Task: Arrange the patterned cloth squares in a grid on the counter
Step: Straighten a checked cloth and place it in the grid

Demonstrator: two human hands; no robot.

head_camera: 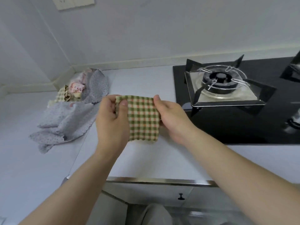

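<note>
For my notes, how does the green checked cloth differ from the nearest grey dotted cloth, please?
The green checked cloth is held spread between left hand and right hand; the grey dotted cloth lies crumpled on the counter. The first shows checks, the second dots. Both have scalloped edges.

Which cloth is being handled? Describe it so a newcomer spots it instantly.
Start at the black gas hob on the right of the white counter. Just left of it, the left hand and right hand pinch the top corners of a green, cream and orange checked cloth. Unlike the crumpled grey dotted cloths piled in the corner, it hangs flat and spread.
</note>
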